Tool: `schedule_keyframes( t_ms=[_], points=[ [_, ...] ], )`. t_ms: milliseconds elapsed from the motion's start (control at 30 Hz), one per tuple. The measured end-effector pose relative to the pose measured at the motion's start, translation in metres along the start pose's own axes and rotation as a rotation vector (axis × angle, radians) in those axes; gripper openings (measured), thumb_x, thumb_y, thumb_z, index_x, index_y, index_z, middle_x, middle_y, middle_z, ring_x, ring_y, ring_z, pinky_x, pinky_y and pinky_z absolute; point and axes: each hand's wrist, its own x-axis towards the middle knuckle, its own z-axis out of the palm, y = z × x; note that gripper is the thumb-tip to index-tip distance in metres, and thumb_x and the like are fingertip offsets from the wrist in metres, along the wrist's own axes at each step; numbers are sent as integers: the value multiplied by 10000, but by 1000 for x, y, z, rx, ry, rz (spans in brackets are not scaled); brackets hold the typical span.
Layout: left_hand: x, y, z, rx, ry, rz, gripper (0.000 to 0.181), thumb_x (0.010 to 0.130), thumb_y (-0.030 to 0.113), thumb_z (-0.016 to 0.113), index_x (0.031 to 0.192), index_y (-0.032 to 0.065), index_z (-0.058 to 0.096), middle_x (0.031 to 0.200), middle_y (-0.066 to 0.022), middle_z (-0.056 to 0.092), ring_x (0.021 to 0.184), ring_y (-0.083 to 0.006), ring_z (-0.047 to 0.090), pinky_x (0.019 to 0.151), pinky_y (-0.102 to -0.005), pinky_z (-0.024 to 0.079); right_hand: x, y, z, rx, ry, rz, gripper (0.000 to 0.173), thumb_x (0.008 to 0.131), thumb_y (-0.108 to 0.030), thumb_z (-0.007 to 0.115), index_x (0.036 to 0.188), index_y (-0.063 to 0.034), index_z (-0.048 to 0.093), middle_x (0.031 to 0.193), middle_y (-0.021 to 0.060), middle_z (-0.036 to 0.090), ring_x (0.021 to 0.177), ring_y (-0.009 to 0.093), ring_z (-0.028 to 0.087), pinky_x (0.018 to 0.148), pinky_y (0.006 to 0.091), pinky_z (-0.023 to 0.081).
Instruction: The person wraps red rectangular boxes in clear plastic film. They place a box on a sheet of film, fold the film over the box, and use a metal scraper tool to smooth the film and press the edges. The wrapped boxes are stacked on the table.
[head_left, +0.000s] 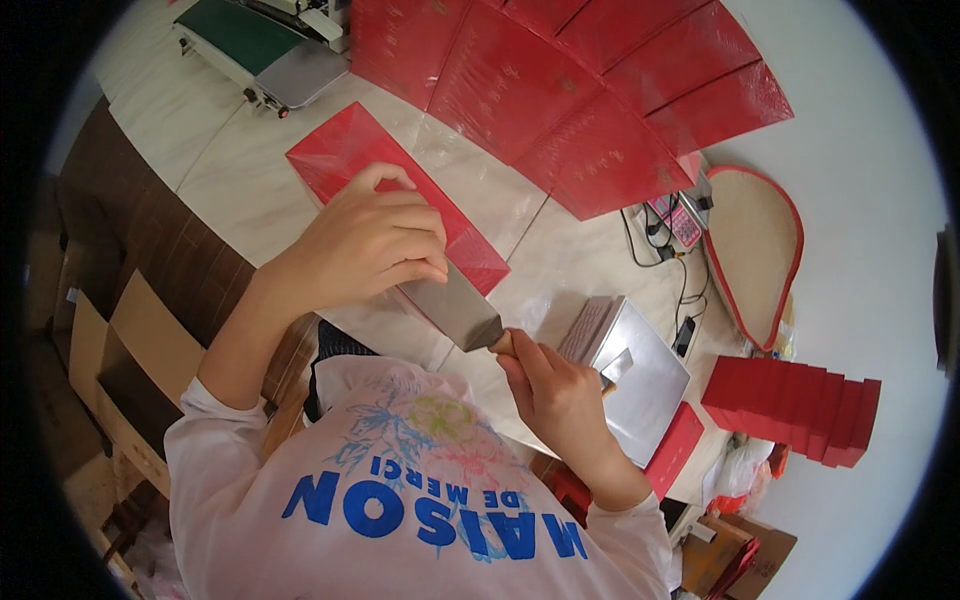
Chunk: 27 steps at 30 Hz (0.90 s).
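Note:
My right hand (559, 397) grips the short wooden handle of a wide metal-bladed scraper (472, 319). The blade slants up and left, and its far part passes beneath my left hand (382, 244). That hand is bent over the blade and the near side of a long red box (349, 139), its fingers curled; whether it grips the blade or the box is hidden. Shiny clear film covers the box, with folds at its ends. A second small scraper (617, 366) lies on a flat metal-topped device (645, 390) to the right.
Red film-wrapped boxes (517, 82) stand at the back of the pale table (217, 157). A machine with a green belt (240, 34) is at upper left. Cables, a pink calculator (684, 225) and stacked red boxes (787, 409) are at right. An open cardboard box (154, 330) stands at lower left.

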Motion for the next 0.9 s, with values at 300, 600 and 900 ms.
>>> schedule_keyframes(
  t_ms=[300,600,900],
  points=[
    [7,-14,-1,-139,-96,-43,217,760,279,742,720,107,615,834,8,617,926,-173,576,993,-404,342,-55,22,-24,206,17,308,154,877,-101,658,987,6,663,735,144,659,552,299,627,503,346,483],
    [11,-30,13,-201,-215,-78,237,749,287,754,726,94,618,1040,-7,609,1017,-176,568,1115,-440,270,-35,-1,-14,219,-64,174,177,854,-120,694,959,13,644,717,129,646,567,294,630,488,344,477],
    [16,-36,8,-233,-243,-60,204,763,262,745,754,98,625,998,-13,617,987,-185,567,1092,-435,284,8,-17,6,31,-16,-62,185,863,-135,684,984,-8,625,694,101,631,523,268,607,447,356,465]
  ],
)
